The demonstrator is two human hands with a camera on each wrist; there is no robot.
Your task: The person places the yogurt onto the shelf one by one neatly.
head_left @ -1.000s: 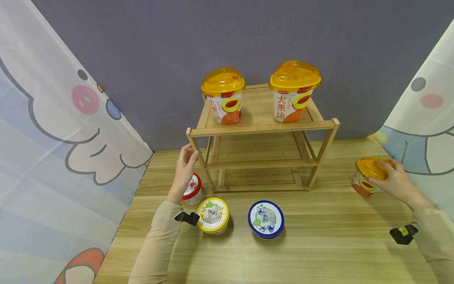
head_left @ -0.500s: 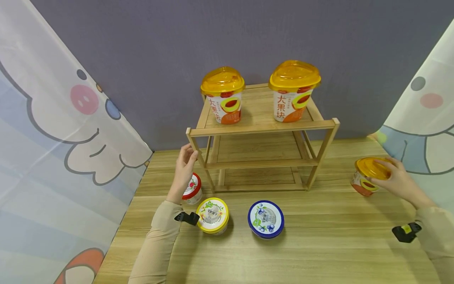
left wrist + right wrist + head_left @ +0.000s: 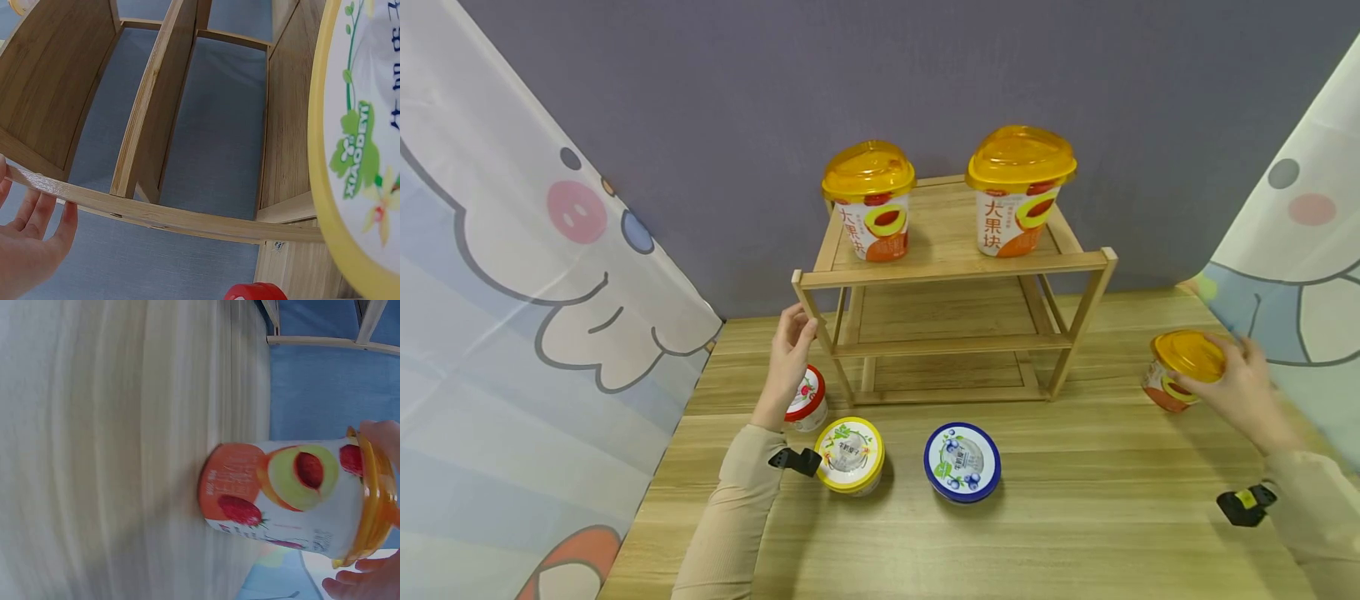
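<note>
Amber plastic domes capped a left cup and a right cup, which already stood upright and well apart on the top tier of the wooden rack. A matching third cup was not up there; it stood on the bench, well to the right of the rack, so by the look of it that was the one of its kind left to deal with. Three squat tubs sat on the bench too: a red-lidded tub partly behind the left arm, then a yellow-lidded tub and a blue-lidded tub in front of the rack.

Of the hands, the right hand was curved round the third cup's lid, though how firmly it gripped could not be told, and the left hand held the rack's near left post between thumb and fingers.

That post was smooth, with a glossy streak. The cups tapered downward, slick and white with printed fruit, under rounded-triangular, see-through lids; the tubs were round and flat-topped. Long grain ran along the bench, and the grey wall looked matt
</note>
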